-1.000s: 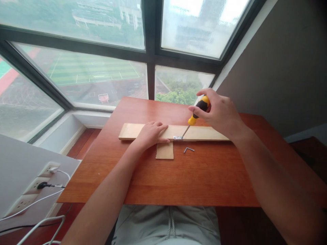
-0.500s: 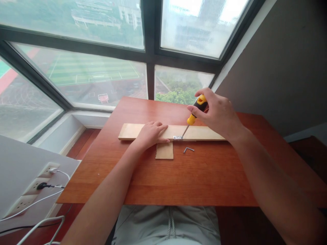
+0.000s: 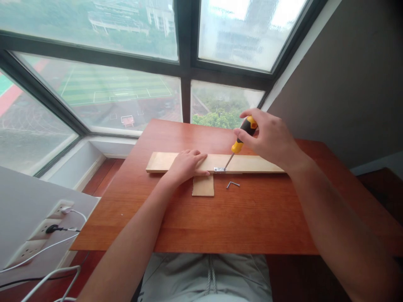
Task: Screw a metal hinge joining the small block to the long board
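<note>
A long pale wooden board [image 3: 252, 163] lies across a reddish wooden table [image 3: 245, 218]. A short wooden piece [image 3: 203, 186] butts against its near edge. My left hand [image 3: 186, 164] lies flat on the board, fingers stretched out, pressing it down. My right hand [image 3: 270, 137] is closed round the yellow and black handle of a screwdriver [image 3: 239, 142]. The screwdriver's tip rests on a small metal bracket [image 3: 219, 169] where the two wooden pieces meet.
A small bent metal piece [image 3: 232, 183] lies on the table just right of the short piece. Large windows stand behind the table. A white power strip [image 3: 44, 228] with plugged cables sits low at the left. A grey wall rises on the right.
My right hand has shifted slightly on the screwdriver handle, with the tip staying on the bracket. My left hand and the boards have not moved.
</note>
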`<state>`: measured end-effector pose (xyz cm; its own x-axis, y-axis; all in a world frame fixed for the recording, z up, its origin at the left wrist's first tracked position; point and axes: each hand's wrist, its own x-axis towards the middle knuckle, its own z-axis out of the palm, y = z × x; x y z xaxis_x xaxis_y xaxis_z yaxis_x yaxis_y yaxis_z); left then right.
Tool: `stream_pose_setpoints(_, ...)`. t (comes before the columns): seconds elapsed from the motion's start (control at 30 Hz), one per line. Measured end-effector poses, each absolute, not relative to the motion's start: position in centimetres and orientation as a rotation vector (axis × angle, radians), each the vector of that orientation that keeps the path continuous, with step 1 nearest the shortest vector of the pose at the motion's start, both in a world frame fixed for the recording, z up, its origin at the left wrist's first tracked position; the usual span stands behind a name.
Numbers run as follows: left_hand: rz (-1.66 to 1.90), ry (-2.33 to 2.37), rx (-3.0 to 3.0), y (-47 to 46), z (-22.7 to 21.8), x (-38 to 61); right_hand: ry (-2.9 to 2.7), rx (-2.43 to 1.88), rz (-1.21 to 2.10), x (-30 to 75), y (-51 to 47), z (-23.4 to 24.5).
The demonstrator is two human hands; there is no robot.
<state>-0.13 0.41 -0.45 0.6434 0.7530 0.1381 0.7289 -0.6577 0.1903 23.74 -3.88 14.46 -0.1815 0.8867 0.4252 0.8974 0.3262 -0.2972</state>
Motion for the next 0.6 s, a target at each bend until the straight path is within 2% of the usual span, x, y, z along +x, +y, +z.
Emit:
stream_pose_setpoints(0.07, 0.317, 1.239, 2.743, 0.45, -0.52, -0.14, -2.139, -1.421, 0.222, 23.98, -3.86, 14.79)
stream_pose_setpoints(0.13, 0.320, 1.237, 2.741, 0.48, -0.56, -0.14, -2.174, -1.363, 0.325, 24.22, -3.77, 15.09)
stream_pose_setpoints(0.3, 0.299, 1.243, 2.733, 0.45, -0.40, -0.08, -2.072, -1.680, -0.198, 23.78, -3.62, 15.12)
stream_pose_setpoints(0.37, 0.293, 1.247, 2.732, 0.42, -0.34, -0.06, -2.045, -1.739, -0.284, 23.51, -3.67, 15.03)
stream_pose_setpoints(0.53, 0.292, 1.247, 2.732, 0.37, -0.31, -0.04, -2.183, -1.465, 0.162, 23.95, -3.72, 15.14)
stream_pose_setpoints(0.6, 0.284, 1.255, 2.731, 0.33, -0.23, 0.01, -2.201, -1.446, 0.175, 24.10, -3.67, 15.14)
